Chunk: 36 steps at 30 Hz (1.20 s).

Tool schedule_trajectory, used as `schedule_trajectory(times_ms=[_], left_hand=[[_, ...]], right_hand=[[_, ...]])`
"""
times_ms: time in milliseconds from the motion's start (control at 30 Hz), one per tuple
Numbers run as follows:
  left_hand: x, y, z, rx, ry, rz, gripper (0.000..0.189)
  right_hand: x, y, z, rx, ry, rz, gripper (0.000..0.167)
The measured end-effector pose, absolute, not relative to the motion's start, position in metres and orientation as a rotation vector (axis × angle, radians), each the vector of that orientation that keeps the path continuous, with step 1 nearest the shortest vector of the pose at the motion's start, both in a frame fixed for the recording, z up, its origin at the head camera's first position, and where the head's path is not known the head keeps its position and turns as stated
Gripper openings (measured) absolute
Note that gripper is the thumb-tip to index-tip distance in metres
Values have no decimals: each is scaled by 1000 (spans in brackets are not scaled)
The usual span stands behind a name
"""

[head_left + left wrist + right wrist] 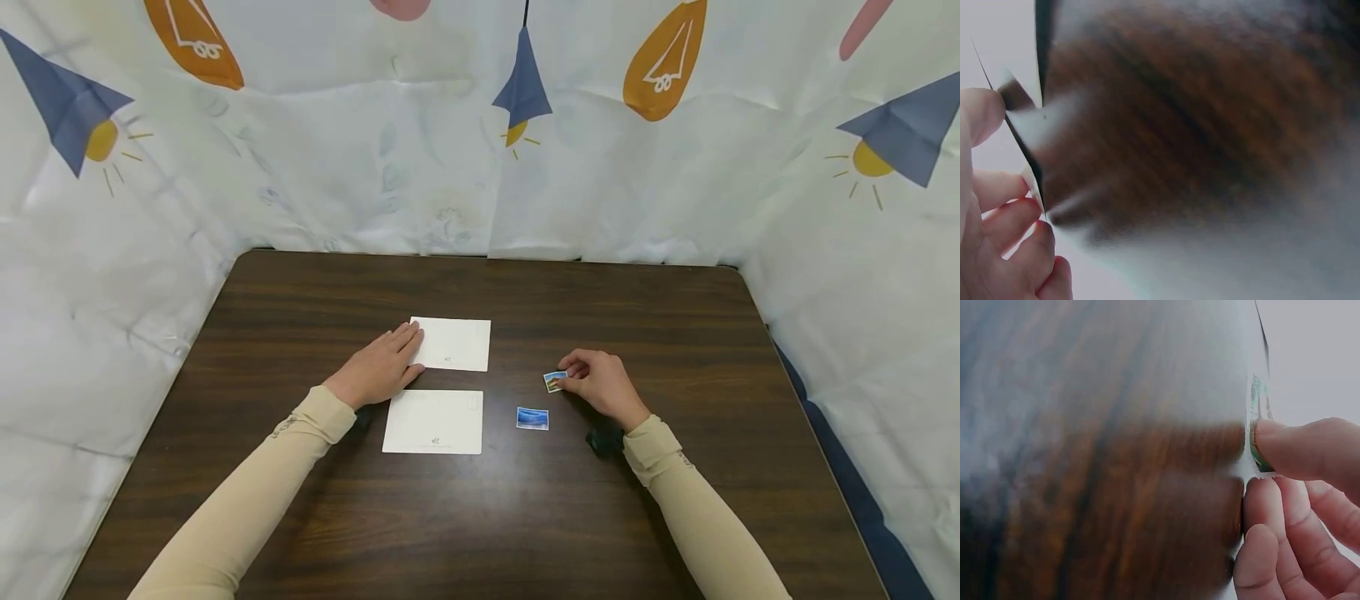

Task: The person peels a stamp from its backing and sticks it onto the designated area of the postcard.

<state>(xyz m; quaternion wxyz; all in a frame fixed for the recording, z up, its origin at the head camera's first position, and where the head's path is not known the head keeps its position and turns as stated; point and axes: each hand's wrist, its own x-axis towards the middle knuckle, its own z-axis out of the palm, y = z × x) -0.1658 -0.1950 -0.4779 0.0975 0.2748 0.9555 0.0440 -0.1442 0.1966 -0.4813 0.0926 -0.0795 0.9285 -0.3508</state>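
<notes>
Two white postcards lie one beyond the other on the dark table: a far postcard and a near postcard, both with small printed marks. My left hand rests on the left edge of the far one, its fingers extended. To the right, my right hand pinches a small green stamp with curled fingers, the thumb on its face. That stamp is at the table surface; whether it is lifted I cannot tell. A blue stamp lies just nearer, right of the near postcard.
The brown wood-grain table has rounded far corners. Behind it and along both sides hangs a white cloth printed with lamps and bulbs. A dark blue strip shows beyond the right edge. Dark wrist devices sit under the wrists.
</notes>
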Motion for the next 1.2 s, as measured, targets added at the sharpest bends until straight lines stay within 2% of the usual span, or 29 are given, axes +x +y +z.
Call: schedule_trajectory(times_ms=[333,967,1200], left_hand=[[-161,-195,-477,802,2838,153,66],[-154,-191,-470,825,2890,101,65],[-152,-185,-463,931,2982,110,62]], right_hand=[[-143,201,-481,-214,2746,-1126,11],[-147,205,-463,-209,2663,-1295,17],[-150,203,-455,-199,2613,-1375,19]])
